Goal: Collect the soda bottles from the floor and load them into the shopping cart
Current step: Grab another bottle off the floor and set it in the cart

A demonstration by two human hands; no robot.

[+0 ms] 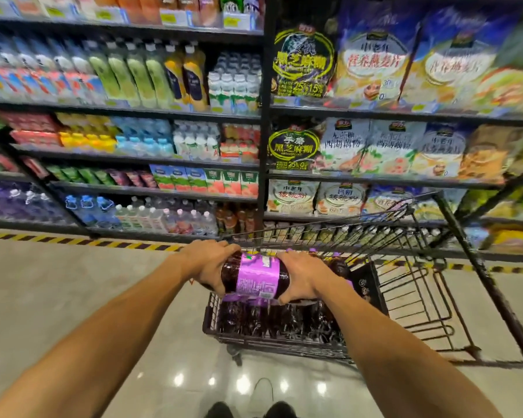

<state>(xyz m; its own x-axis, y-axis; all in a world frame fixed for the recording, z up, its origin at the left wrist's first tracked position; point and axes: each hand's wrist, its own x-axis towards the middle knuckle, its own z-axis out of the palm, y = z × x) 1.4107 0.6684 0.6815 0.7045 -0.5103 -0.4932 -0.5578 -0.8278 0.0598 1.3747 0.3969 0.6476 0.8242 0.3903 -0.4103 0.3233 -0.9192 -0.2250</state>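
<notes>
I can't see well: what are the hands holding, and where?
A soda bottle, sideways: left hand grips one end, right hand the other, above the shopping cart.

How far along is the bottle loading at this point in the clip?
Done: several dark bottles already lie in the cart. In hand: the left hand and right hand grip one purple-labelled bottle, held sideways above the cart and not yet set down. Left: placing this one. No more bottles show on the floor, but only part of it is in view.

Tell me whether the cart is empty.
No: dark bottles lie in the cart, beneath the held bottle.
</notes>
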